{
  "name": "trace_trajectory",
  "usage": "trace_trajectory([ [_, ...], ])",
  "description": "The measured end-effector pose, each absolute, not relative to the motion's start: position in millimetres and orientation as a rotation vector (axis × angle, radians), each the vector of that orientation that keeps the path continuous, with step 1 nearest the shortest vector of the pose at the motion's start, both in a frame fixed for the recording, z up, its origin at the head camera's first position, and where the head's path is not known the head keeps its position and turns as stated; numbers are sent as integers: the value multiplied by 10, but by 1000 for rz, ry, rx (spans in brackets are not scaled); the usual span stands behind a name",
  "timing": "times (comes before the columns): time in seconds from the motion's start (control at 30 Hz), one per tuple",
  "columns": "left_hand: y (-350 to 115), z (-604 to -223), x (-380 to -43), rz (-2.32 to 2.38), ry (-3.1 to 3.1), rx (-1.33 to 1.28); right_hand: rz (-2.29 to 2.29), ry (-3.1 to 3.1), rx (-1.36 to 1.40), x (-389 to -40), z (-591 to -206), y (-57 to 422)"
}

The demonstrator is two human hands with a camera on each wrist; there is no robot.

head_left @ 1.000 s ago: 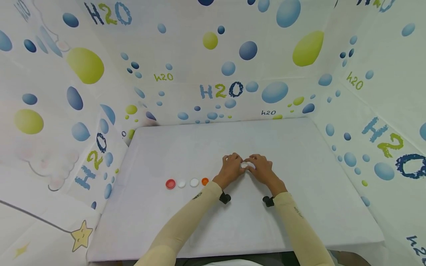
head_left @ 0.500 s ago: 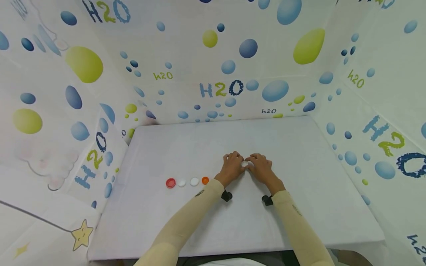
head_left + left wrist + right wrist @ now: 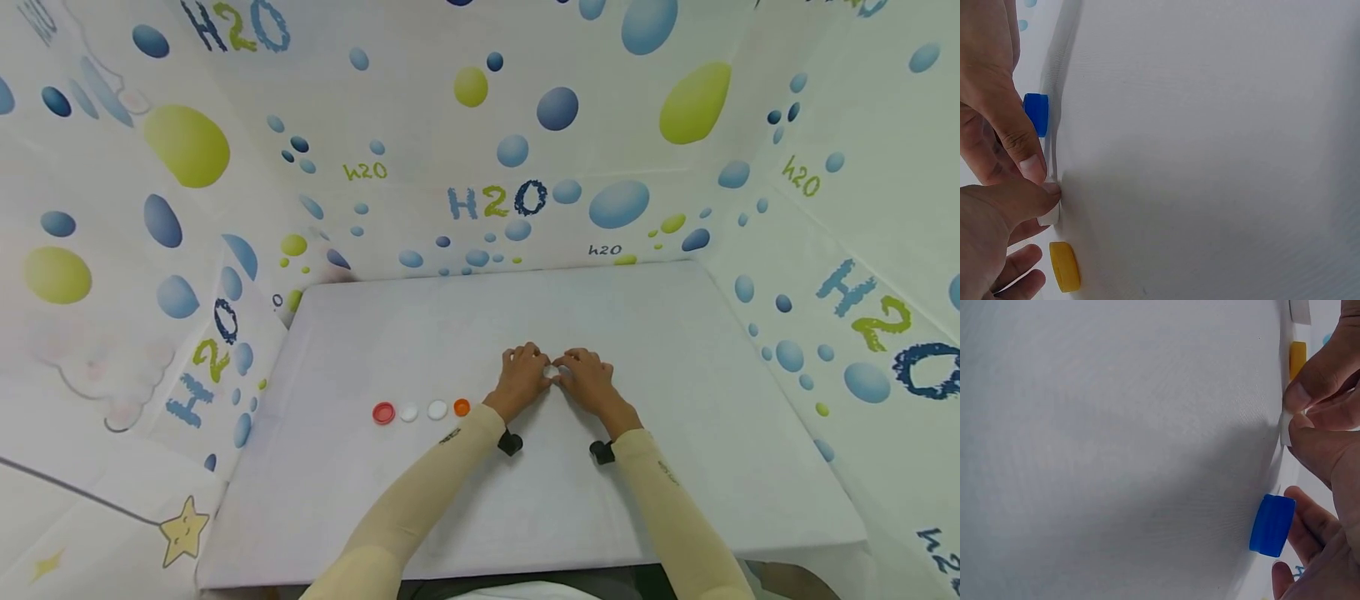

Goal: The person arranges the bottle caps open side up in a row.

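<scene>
Near the middle of the table, both hands pinch one small white bottle cap (image 3: 552, 372) between them. The left hand (image 3: 519, 383) has its thumb and fingertips on the cap's left side, and the right hand (image 3: 591, 383) grips from the right. In the left wrist view the white cap (image 3: 1052, 216) shows below the two thumb tips, close to the tabletop. A yellow cap (image 3: 1065, 267) stands beside the left hand's fingers there. By the right hand's fingers, a blue cap (image 3: 1272, 525) shows in the right wrist view. The hands hide the blue and yellow caps from the head view.
Left of the hands, a row on the white-covered table (image 3: 360, 500) holds a red cap (image 3: 383, 413), a small white cap (image 3: 408, 412), a larger white cap (image 3: 437, 409) and an orange cap (image 3: 461, 407). Patterned cloth walls (image 3: 420, 225) enclose the back and sides.
</scene>
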State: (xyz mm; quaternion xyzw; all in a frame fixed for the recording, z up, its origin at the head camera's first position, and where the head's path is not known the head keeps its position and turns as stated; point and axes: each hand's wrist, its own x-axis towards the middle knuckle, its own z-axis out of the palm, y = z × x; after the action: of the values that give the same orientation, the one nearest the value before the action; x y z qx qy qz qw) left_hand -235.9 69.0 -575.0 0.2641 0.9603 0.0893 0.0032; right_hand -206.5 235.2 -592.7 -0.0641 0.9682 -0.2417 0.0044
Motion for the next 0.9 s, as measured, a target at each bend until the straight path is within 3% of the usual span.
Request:
trace_trajectory([
  [0.9,797,-5688,-2360,475,2887,768,-708,2958,-42,-2011,-5822,2648],
])
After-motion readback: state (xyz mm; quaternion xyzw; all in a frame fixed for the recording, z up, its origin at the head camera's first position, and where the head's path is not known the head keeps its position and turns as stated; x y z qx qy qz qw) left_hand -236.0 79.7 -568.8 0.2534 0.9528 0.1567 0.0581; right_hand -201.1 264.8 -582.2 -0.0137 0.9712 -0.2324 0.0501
